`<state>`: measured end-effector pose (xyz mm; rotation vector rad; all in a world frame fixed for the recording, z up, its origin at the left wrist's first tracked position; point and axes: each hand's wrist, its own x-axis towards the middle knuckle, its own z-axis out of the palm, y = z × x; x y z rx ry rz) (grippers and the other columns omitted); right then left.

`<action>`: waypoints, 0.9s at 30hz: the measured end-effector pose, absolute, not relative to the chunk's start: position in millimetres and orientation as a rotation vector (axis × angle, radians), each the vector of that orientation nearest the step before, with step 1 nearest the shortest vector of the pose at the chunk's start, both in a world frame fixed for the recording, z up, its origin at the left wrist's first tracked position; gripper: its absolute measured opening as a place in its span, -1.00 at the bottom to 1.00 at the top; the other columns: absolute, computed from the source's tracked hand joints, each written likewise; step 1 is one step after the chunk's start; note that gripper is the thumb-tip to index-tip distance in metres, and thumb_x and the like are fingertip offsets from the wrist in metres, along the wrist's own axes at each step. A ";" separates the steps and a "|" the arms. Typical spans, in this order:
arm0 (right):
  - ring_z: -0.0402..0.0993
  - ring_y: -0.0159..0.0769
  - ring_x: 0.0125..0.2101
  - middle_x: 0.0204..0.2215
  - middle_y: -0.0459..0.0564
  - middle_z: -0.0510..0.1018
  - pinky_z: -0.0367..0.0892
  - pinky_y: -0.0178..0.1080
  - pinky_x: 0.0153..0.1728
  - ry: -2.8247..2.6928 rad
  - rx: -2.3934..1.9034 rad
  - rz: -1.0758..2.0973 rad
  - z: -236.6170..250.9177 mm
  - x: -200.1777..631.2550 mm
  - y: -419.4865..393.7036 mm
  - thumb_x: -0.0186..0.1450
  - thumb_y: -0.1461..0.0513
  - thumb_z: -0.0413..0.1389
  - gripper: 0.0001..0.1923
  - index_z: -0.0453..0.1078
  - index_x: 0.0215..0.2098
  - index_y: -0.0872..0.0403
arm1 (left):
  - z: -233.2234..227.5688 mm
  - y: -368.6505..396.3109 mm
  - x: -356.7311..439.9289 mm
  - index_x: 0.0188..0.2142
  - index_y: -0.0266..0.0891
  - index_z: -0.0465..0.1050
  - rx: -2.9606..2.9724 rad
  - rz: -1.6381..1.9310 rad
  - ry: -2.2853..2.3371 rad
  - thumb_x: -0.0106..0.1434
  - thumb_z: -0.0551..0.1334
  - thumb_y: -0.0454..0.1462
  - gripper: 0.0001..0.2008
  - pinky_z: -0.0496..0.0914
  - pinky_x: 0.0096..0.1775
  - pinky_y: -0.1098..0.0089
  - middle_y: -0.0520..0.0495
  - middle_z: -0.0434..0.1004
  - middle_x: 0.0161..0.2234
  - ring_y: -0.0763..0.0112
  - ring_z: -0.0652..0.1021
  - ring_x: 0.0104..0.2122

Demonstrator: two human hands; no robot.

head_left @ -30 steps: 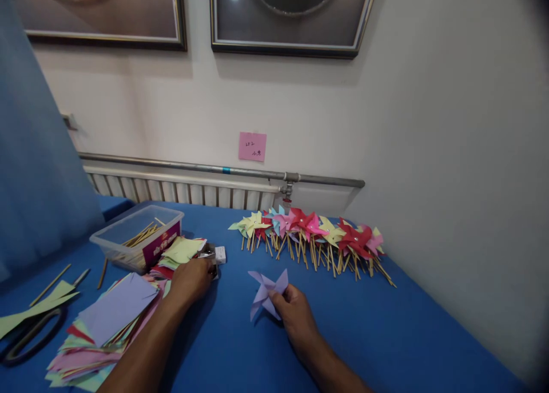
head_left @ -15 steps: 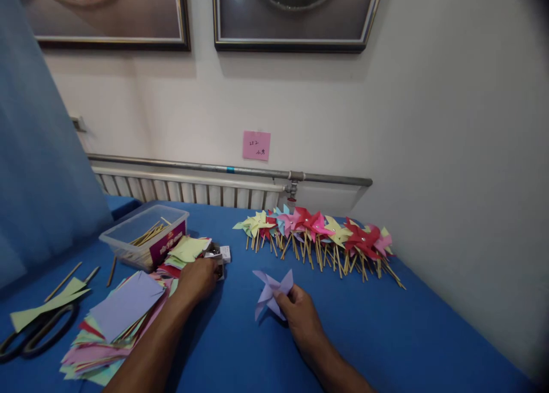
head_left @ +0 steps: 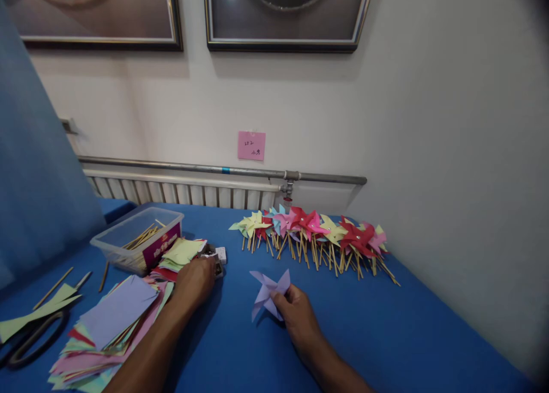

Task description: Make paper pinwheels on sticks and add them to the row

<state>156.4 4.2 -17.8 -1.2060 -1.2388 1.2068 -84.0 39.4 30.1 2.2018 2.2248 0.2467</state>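
Between the thumb and fingers of my right hand (head_left: pixel 298 316) is a purple paper pinwheel (head_left: pixel 269 296), its pointed blades folded in and held at the centre; no stick shows on it. My left hand (head_left: pixel 198 278) reaches to a small open box (head_left: pixel 218 269) with dark and shiny little pieces in it. Its fingers are curled together at the box, and the fingertips are hidden, so what they pinch cannot be made out. Beside the left wrist lie stacked coloured paper squares (head_left: pixel 120 312), a purple one on top, and a smaller stack of yellow-green sheets (head_left: pixel 183 251).
A clear plastic tub (head_left: pixel 137 235) of thin wooden sticks stands behind the papers. Scissors (head_left: pixel 38 338) lie at the left with cut green paper (head_left: pixel 43 312) over them. Finished pinwheels on sticks (head_left: pixel 317 233) lie in a row along the back right of the blue table (head_left: pixel 386 336).
The whole view has shifted slightly, moving everything a little to the left. My left hand stays at the small box, and my right hand still holds the purple pinwheel.
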 end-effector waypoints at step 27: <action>0.54 -0.14 -0.40 -0.40 0.05 0.67 0.38 -0.23 -0.39 -1.211 -1.145 1.204 -33.0 158.3 12.9 0.15 0.03 0.21 -0.62 0.56 -0.20 0.13 | 17.7 33.4 -56.7 -0.42 -0.31 0.44 0.937 1.206 1.013 -0.14 0.43 -0.26 -0.71 0.21 -0.54 0.51 0.00 0.54 -0.53 0.57 0.39 -0.62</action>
